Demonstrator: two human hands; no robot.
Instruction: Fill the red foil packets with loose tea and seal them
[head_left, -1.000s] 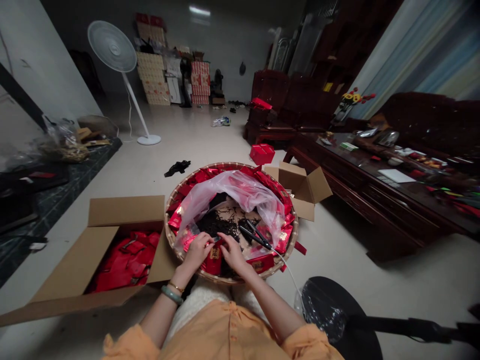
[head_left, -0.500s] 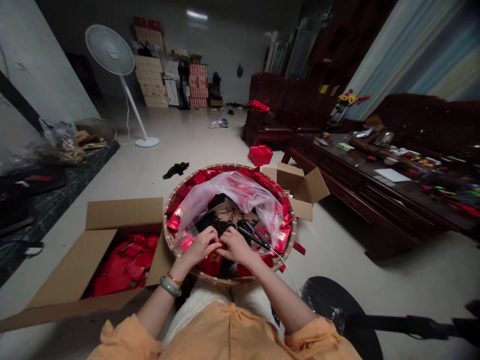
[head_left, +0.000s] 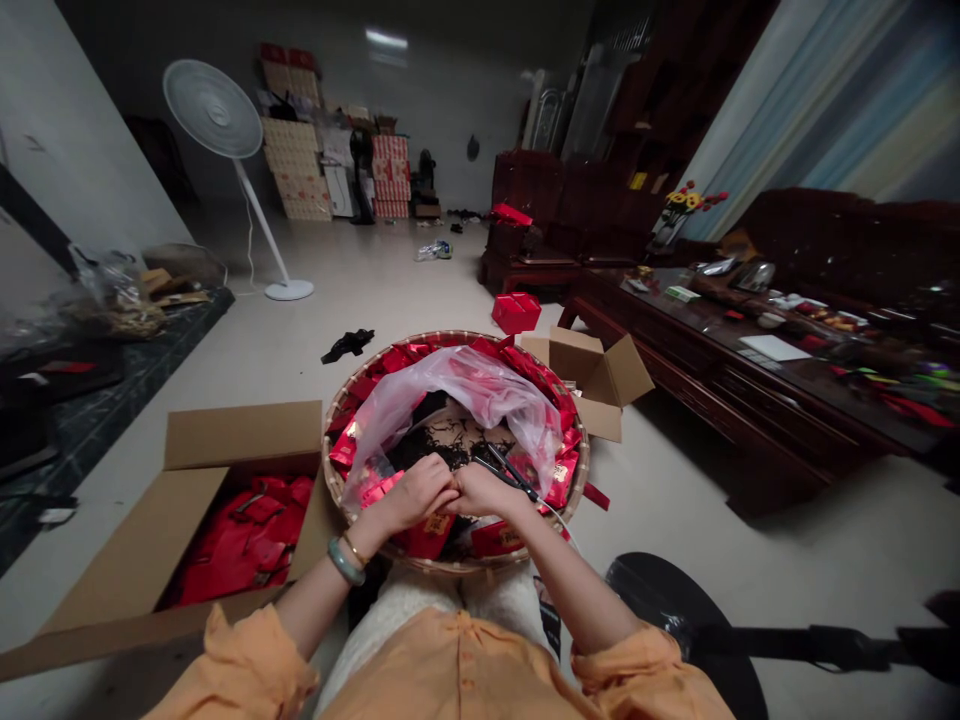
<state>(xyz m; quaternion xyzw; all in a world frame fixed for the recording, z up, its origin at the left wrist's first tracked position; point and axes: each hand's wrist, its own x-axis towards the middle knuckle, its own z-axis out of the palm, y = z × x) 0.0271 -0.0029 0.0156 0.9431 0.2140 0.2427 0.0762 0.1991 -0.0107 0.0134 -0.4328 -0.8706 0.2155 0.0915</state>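
A round woven basket point(head_left: 330, 470) rests against my lap, lined with shiny red packets point(head_left: 427, 542). Inside it lies an open translucent plastic bag point(head_left: 442, 370) holding loose dark shreds point(head_left: 407, 455), perhaps dried tea leaves. Over the near part of the basket my left hand point(head_left: 421, 490) and my right hand point(head_left: 481, 492) meet, fingers curled and pressed together. Whatever is pinched between them is hidden. Just beyond my right hand lies a black two-armed tool point(head_left: 517, 474) with a white cord, resembling a hair straightener.
An open cardboard box point(head_left: 187, 440) of red packets stands on the left. Another open box point(head_left: 600, 370) sits behind the basket's right side, near a long dark wooden table point(head_left: 675, 380). A black round stand base point(head_left: 667, 620) is at my right; a white fan point(head_left: 289, 290) stands farther off.
My hands have drawn closer together, and the right one has turned so its fingers overlap the left's. The view has shifted slightly.
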